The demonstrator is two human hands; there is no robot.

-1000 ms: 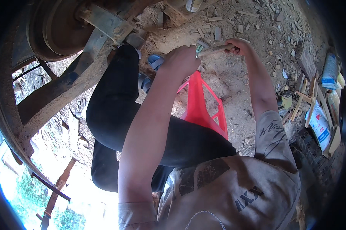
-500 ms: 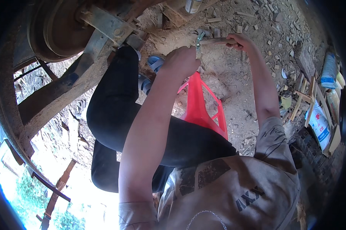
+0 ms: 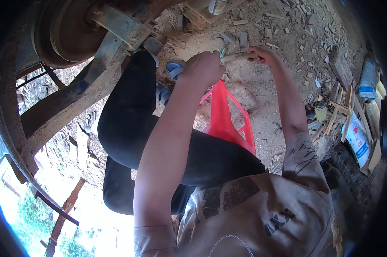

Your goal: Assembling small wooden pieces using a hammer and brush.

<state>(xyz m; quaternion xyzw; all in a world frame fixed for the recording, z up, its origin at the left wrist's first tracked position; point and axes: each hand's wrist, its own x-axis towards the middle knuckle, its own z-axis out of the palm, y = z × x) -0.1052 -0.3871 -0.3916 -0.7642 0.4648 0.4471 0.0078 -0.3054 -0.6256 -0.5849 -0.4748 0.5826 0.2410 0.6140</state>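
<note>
My right hand (image 3: pixel 261 55) is closed around the wooden handle of a hammer (image 3: pixel 237 56), out in front of me. The handle runs leftward to a partly visible metal head right beside my left hand (image 3: pixel 203 68). That left hand is closed, its back toward me, and whatever its fingers grip is hidden. Below the hands stands a red plastic stool (image 3: pixel 221 113), partly covered by my leg in black trousers. Blue sandals (image 3: pixel 174 70) show at my feet, left of the left forearm.
A large rusty wheel (image 3: pixel 67 30) and metal frame (image 3: pixel 120 28) fill the upper left. A can (image 3: pixel 217 6) stands at the far edge. Wood scraps litter the dirt floor (image 3: pixel 270 107). On the right lie wooden slats (image 3: pixel 334 109), a white sack (image 3: pixel 357 137) and a blue-and-white roll (image 3: pixel 368 81).
My right hand has moved a little left and nearer, tilting the hammer handle. The hammer head has dropped nearer the left hand and is more hidden. The left hand has hardly moved.
</note>
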